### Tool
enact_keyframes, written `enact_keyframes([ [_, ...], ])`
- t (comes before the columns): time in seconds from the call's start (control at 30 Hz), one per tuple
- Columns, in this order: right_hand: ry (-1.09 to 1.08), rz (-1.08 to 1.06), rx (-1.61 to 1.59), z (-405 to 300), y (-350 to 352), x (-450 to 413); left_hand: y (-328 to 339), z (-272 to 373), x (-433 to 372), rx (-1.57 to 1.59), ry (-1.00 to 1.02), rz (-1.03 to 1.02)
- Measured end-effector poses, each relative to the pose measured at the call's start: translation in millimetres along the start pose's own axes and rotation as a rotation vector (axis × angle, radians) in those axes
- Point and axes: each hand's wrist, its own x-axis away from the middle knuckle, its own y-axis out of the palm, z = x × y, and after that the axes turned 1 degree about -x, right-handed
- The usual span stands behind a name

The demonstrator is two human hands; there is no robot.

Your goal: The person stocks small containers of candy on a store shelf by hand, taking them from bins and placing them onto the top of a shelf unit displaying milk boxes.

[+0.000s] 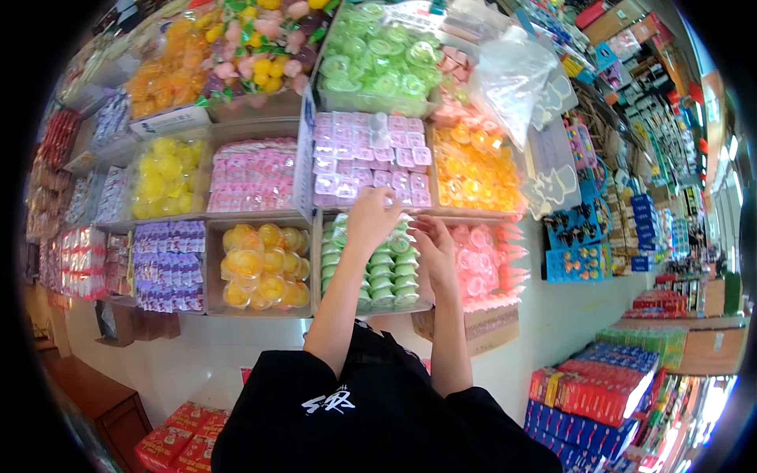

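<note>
My left hand [374,214] reaches over the divider at the front of a bin of lilac square packs [403,140]. Its fingers are bent down at the near row, and whether they pinch a pack cannot be told. My right hand [436,243] hovers at the right side of the neighbouring bin, fingers bent and apart, with no item visible in it. Below both hands lie rows of green-lidded round cups [383,278], partly covered by my left forearm. To the right of them are pink round packs [476,260].
Orange cups [473,171] fill a bin at right, under a clear plastic bag [513,74]. Yellow-orange domed cups [266,266], pink sachets [253,177] and green cups [384,50] occupy other bins. A cardboard box [491,331] stands below the display; stacked red and blue boxes [585,396] are at lower right.
</note>
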Motion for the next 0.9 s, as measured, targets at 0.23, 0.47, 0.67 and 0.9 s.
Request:
enact_keyframes([
  [0.23, -0.025, -0.099, 0.015, 57, 52, -48, -32, -43, 5, -0.024, -0.219, 0.064],
  [0.47, 0.170, -0.195, -0.115, 57, 80, -98, -8, -52, -9, -0.049, -0.354, -0.002],
  [0.67, 0.255, -0.284, -0.128, 83, 88, -115, 3, -89, -19, 0.386, -0.446, -0.055],
  [0.9, 0.202, -0.244, -0.170, 70, 83, -96, 13, -97, -14, 0.351, -0.440, -0.058],
])
